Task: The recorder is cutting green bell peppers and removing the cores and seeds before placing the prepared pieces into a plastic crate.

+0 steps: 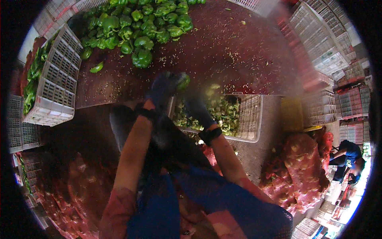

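Note:
My left hand (162,86), in a dark glove, holds a green bell pepper (183,82) at the near edge of the dark red tabletop (226,56). My right hand (198,110), also gloved, reaches over a white plastic crate (251,119). Its fingers are blurred, and whether they hold anything cannot be told. Inside the crate lie many pale green pepper cores and scraps (228,112). Beyond my hands, a large heap of green bell peppers (143,27) covers the far left of the tabletop.
A tilted white crate (59,74) with green peppers stands at left. Filled red mesh sacks flank me, one at right (298,170), another at left (80,191). Stacked crates (319,35) line the right. Pale seeds litter the tabletop. A person (347,161) sits at far right.

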Action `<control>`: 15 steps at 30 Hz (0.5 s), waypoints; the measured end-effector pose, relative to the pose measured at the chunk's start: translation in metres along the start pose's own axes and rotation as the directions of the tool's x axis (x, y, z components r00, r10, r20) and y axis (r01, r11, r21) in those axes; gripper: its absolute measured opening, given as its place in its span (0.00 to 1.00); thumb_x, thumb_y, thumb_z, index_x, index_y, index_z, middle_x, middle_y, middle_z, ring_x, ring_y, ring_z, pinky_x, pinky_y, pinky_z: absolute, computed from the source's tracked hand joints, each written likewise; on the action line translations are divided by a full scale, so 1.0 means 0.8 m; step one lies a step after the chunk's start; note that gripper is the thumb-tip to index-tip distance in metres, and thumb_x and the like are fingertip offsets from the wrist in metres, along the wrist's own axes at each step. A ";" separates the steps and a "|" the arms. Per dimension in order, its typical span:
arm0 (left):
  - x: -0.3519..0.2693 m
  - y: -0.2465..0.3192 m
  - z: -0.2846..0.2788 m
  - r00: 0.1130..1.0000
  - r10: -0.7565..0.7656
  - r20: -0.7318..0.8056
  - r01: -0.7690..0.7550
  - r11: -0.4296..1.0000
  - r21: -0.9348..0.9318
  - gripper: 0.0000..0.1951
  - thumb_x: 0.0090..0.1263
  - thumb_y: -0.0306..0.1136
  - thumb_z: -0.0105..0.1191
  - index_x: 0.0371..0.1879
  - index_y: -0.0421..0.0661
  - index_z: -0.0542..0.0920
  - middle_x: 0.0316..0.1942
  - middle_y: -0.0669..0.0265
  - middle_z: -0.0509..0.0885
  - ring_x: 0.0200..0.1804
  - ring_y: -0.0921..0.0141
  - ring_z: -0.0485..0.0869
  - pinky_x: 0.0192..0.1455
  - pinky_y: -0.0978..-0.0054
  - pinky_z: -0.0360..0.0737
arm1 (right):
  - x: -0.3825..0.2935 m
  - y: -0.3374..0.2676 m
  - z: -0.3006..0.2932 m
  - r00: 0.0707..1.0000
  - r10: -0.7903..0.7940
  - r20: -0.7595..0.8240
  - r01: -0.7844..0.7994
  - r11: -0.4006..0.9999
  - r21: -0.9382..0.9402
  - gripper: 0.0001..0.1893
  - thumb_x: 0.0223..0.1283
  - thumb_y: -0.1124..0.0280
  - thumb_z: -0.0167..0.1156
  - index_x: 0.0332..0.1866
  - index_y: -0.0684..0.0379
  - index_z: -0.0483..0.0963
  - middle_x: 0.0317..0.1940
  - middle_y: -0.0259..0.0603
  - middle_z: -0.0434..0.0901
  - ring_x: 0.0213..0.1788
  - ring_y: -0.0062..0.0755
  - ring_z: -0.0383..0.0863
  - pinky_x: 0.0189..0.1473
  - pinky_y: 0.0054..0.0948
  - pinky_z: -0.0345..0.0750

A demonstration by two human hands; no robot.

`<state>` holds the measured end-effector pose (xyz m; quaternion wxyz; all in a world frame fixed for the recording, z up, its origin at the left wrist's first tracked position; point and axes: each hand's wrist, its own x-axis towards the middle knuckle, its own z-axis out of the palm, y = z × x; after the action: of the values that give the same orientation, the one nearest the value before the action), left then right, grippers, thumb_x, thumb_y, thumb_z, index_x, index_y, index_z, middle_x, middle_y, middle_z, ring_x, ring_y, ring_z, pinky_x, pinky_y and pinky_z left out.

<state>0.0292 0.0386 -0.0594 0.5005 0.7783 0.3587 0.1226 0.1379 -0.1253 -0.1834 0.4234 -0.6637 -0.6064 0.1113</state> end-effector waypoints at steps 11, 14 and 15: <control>0.010 -0.132 -0.034 0.814 0.578 0.055 -0.559 0.754 0.345 0.20 0.69 0.37 0.48 0.59 0.45 0.70 0.54 0.58 0.75 0.54 0.62 0.75 0.59 0.66 0.70 | 0.045 -0.071 -0.048 0.794 0.321 0.516 -0.560 0.057 0.826 0.17 0.65 0.54 0.50 0.39 0.58 0.76 0.20 0.24 0.70 0.17 0.12 0.63 0.21 0.17 0.64; -0.032 -0.039 -0.012 0.943 0.289 0.167 0.040 0.399 -0.916 0.22 0.69 0.36 0.49 0.60 0.42 0.68 0.55 0.62 0.75 0.55 0.64 0.75 0.61 0.66 0.70 | 0.024 -0.056 -0.071 0.792 0.456 0.407 -0.516 0.141 0.845 0.16 0.64 0.55 0.51 0.40 0.57 0.75 0.23 0.25 0.72 0.18 0.15 0.66 0.21 0.19 0.66; -0.045 -0.039 -0.042 0.963 0.250 0.100 -0.013 0.415 -0.910 0.22 0.69 0.37 0.49 0.60 0.43 0.68 0.55 0.63 0.74 0.56 0.65 0.74 0.61 0.66 0.70 | 0.039 -0.071 -0.055 0.775 0.440 0.454 -0.531 0.063 0.845 0.15 0.64 0.56 0.52 0.41 0.57 0.75 0.25 0.26 0.73 0.20 0.17 0.68 0.22 0.20 0.68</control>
<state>-0.0282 0.0451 -0.0644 0.8639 0.4229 0.1169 0.2475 0.1345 -0.1215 -0.1054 0.6446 -0.4282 -0.1699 0.6101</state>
